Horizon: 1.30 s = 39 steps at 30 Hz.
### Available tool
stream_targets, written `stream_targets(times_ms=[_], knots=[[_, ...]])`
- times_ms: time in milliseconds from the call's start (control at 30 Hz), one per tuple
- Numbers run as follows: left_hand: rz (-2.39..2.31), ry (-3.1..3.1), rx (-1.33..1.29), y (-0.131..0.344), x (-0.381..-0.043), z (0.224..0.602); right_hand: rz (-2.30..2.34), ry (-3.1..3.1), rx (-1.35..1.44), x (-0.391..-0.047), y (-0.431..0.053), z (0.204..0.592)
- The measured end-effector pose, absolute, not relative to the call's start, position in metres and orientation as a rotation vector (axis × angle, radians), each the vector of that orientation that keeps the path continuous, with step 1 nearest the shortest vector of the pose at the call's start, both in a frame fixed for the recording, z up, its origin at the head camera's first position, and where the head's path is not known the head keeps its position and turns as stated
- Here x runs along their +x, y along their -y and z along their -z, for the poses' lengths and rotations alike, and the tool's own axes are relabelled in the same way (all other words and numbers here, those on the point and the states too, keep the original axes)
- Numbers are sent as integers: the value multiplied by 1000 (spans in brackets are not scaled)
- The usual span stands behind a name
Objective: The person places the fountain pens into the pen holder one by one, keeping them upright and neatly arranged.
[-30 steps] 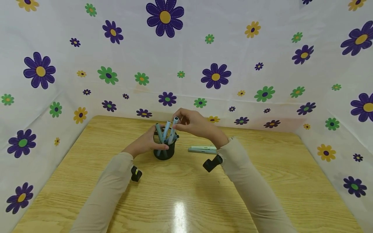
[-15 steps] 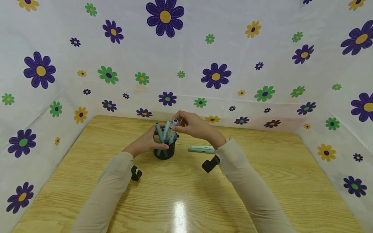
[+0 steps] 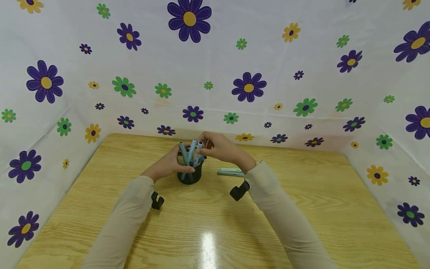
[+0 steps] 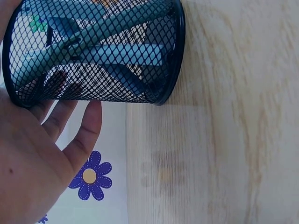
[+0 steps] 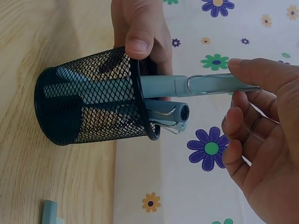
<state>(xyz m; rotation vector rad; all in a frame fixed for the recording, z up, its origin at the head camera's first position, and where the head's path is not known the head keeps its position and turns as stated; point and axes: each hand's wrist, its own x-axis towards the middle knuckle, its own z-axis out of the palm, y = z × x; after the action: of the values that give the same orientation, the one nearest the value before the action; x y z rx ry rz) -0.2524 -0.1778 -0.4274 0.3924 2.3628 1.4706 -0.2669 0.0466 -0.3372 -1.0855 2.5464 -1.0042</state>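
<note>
A black mesh pen holder (image 3: 189,178) stands upright on the table, with several blue and teal pens (image 3: 183,152) leaning in it. My left hand (image 3: 166,163) grips the holder near its rim, thumb across the front. In the left wrist view, fingers of that hand (image 4: 35,154) lie along the mesh. Thumb and fingers of my right hand (image 3: 220,147) pinch a light teal pen (image 5: 205,84) near its upper end, by the metal clip. The lower part of this pen is inside the holder, visible through the mesh in the right wrist view.
Two pens (image 3: 230,172), one pale green and one teal, lie side by side on the wooden table (image 3: 188,231) right of the holder, partly hidden by the right wrist. White flower-printed cloth (image 3: 215,63) hangs behind and at both sides of the table.
My right hand has moved down and slightly left, and the pinched pen has sunk deeper into the holder. The left hand and holder have stayed in place.
</note>
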Motion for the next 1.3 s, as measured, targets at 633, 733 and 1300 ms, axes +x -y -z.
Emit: stream_targets(times_ms=[633,733,1300], knots=[[-1467,-2372,421,178,-251,428,1026,-2508,-1097,-265,-45,341],[-1471,-2367,400,178,-250,427,1031,-2529,-1081,-267,-50,341],[-1507,-2321,359,179,-248,425,993,-2603,-912,-278,-106,344]])
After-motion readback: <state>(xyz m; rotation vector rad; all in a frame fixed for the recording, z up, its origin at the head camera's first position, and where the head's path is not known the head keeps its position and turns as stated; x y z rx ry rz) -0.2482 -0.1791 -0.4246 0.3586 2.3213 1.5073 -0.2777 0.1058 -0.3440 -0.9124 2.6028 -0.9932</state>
